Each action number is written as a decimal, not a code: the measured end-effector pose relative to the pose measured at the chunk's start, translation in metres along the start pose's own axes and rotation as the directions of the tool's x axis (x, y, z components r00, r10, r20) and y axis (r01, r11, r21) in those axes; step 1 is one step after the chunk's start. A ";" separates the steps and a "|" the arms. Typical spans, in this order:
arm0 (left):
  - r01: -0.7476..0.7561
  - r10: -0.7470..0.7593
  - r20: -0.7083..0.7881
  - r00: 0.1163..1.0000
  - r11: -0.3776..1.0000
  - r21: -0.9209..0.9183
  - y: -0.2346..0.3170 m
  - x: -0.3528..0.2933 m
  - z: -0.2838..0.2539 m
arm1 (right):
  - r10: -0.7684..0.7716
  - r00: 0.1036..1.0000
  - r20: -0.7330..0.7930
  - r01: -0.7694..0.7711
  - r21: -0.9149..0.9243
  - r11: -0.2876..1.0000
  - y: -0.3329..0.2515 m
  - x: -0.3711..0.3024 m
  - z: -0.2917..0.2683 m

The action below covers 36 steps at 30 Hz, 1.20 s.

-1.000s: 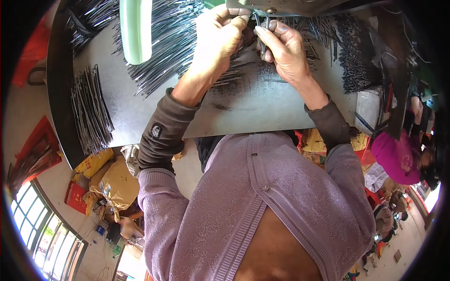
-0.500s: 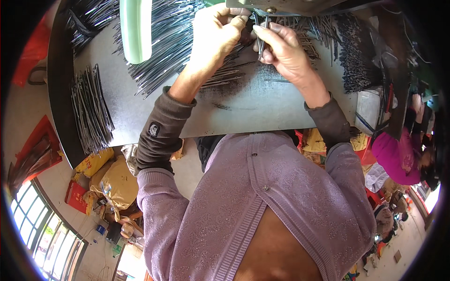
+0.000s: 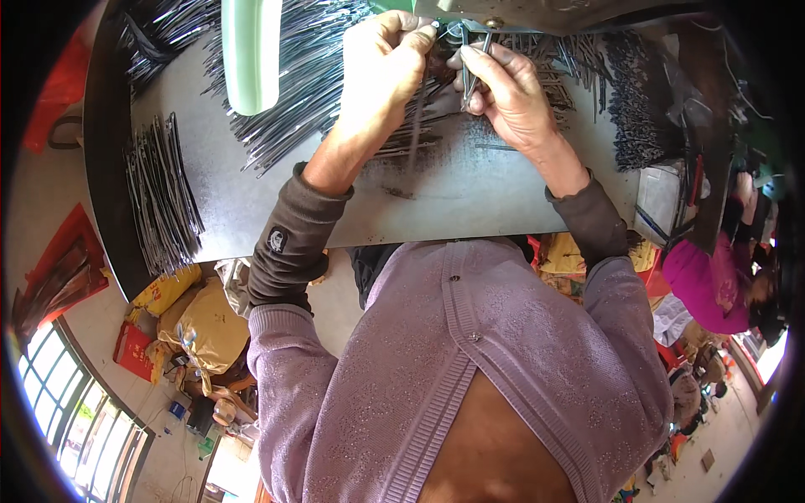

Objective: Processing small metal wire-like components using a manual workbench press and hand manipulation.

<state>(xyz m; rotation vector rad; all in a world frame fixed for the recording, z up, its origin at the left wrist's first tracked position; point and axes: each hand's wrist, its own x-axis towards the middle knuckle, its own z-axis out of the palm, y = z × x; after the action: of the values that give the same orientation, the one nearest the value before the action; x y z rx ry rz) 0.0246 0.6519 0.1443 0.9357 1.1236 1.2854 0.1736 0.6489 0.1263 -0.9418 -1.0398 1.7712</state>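
Over the strips, the left hand is pinched thumb to finger; what is held cannot be told. Below the plate, the slim tool, clasped between thumb and fingers of the right hand, is best kept steady.

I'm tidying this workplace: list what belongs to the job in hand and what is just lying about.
Seemingly in use:
slim metal tool in the right hand
dark strands beside the left hand
metal table under the strands

Probably just lying about:
tan sack on the person's left
white box at the table's right end
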 end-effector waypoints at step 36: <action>0.046 -0.043 0.109 0.993 0.999 -0.028 0.000 0.009 0.003 | 0.133 0.990 -0.042 -0.137 -0.117 0.984 -0.008 -0.011 -0.010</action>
<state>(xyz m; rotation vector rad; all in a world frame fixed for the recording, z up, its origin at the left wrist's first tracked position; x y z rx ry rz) 0.0267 0.6605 0.1439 0.9413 1.0321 1.1986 0.1890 0.6434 0.1314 -1.1367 -1.0916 1.8125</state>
